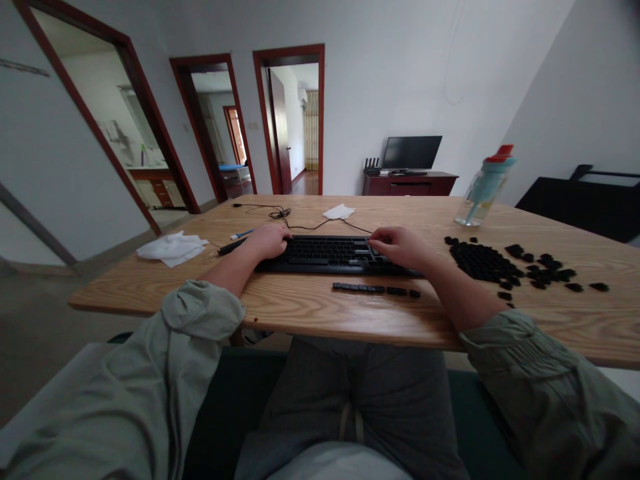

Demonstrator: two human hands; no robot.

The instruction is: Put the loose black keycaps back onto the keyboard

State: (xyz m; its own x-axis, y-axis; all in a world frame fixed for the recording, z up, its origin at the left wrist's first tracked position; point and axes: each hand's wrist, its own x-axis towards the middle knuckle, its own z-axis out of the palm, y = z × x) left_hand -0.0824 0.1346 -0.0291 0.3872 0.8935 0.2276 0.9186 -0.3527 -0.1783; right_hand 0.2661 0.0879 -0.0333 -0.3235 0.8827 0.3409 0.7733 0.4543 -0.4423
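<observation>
The right hand (397,245) is held over the right part of the keyboard (323,252), its thumb and fingertips drawn close together; whether a small piece is pinched between them cannot be told. The left hand (273,241) is laid on the keyboard's left end with the fingers curled; how firmly the edge is gripped cannot be made out. The keyboard is set lengthwise on the wooden table (295,303), between the two hands. In front of it, a row of black keycaps (359,288) is lined up. To the right, a dark cluster of keycaps (483,263) is spread, with loose ones scattered beside it. Behind the keyboard, a cable (280,213) is coiled near a white tissue (340,212). Crumpled tissue (173,248) is seen at the left, and a bottle (486,187) is stood at the far right.
</observation>
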